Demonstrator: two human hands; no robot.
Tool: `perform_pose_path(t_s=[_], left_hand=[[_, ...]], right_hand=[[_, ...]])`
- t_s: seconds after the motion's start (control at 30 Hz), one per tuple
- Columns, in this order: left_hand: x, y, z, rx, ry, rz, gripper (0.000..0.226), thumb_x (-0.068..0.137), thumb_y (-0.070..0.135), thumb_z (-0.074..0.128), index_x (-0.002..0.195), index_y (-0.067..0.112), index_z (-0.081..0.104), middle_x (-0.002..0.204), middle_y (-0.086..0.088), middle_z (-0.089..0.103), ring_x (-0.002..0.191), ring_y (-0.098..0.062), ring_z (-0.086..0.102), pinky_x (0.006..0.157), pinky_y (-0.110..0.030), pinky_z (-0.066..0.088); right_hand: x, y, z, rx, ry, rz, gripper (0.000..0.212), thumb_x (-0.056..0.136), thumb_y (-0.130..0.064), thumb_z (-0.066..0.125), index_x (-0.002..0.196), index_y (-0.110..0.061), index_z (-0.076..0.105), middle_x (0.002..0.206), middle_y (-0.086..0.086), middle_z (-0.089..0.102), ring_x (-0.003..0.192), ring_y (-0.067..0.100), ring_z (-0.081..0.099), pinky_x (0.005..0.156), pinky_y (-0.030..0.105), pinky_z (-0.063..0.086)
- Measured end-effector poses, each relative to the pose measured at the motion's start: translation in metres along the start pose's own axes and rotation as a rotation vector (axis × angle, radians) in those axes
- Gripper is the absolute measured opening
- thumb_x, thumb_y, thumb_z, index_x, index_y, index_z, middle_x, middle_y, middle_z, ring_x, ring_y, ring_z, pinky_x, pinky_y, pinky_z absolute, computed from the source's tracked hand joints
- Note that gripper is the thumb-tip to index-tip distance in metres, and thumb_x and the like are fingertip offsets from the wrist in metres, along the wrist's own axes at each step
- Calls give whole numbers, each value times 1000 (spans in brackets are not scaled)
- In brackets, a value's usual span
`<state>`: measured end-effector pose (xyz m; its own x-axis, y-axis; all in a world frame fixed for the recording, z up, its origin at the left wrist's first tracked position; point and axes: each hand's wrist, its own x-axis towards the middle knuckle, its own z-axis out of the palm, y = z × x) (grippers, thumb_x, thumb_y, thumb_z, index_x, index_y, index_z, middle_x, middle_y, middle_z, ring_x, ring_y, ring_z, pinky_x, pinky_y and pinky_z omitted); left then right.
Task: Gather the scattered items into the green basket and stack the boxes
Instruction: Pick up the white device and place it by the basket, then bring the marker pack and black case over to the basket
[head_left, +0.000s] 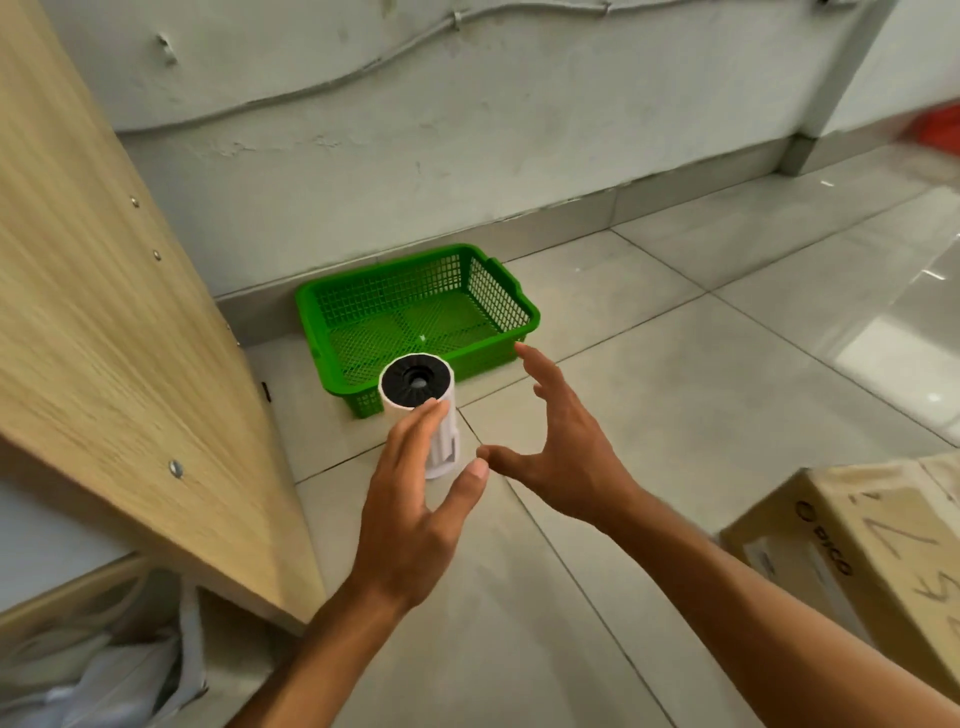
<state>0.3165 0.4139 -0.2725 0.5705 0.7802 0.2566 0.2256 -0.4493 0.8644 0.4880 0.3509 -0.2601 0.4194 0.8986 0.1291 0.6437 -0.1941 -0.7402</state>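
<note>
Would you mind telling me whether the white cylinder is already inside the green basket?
No, the white ribbed cylinder with the black end cap is at the left hand, in front of the green plastic mesh basket.

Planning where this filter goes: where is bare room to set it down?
The green mesh basket looks bare inside. The tiled floor is bare right of it, up to the cardboard box. Crowded: the white cylindrical filter between the left hand and right hand.

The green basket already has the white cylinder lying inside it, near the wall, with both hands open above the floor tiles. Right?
Not quite. The head view shows the green basket holding nothing; the white cylinder is in front of it, at the left hand's fingertips. The rest holds: the basket sits near the wall, and the right hand is open too.
</note>
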Motion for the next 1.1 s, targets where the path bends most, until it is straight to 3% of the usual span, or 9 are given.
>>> perform_pose_path(t_s=[0.13,0.3,0.4,0.6,0.73,0.87,1.0,1.1], left_hand=[[2,14,-11,8,-127,72,62,83,54,58,141,43,38,147,31,32,134,13,28,98,-12,30],[-9,37,12,-126,-155,114,59,83,53,59,139,45,42,144,32,36,132,14,31,98,-13,27],[-26,62,49,-206,-254,148,57,84,54,57,138,47,42,142,33,37,132,9,35,98,-15,27],[-86,138,128,-350,-533,274,55,84,47,60,136,40,46,139,24,44,130,4,41,96,-8,32],[-131,171,158,-378,-727,348,57,84,44,60,138,39,44,143,17,42,132,1,38,97,-13,36],[-180,181,183,-366,-818,396,57,84,41,62,139,32,46,144,12,43,134,-4,38,103,-25,39],[-230,182,205,-232,-928,453,58,83,42,63,137,28,51,138,13,45,131,-4,39,108,-32,39],[-256,183,224,-84,-931,608,59,80,44,63,135,22,55,140,4,48,132,-12,37,109,-42,36]], right_hand=[[-36,-1,-24,-80,-8,34,105,78,-52,79,152,-49,5,163,-14,17,145,10,25,109,23,25],[-101,-1,-55,-159,65,116,106,76,-55,79,147,-59,0,160,-22,15,137,-8,19,100,8,13],[-152,-2,-79,-190,149,213,107,75,-60,78,144,-66,-3,159,-24,12,130,-8,17,103,19,15],[-277,-8,-128,-289,319,429,104,77,-56,76,147,-59,0,162,-13,18,144,13,26,114,39,27],[-359,-6,-158,-209,462,566,101,78,-49,79,146,-62,6,161,-10,23,138,8,29,111,38,30],[-446,7,-168,-231,568,670,101,77,-51,80,149,-57,9,160,-16,25,138,-1,26,109,26,26],[-529,18,-159,-204,649,802,97,77,-48,79,152,-46,17,159,-12,30,143,5,30,114,27,29],[-581,29,-143,-186,621,924,93,79,-46,80,151,-44,22,159,-12,30,143,8,31,115,29,29]])
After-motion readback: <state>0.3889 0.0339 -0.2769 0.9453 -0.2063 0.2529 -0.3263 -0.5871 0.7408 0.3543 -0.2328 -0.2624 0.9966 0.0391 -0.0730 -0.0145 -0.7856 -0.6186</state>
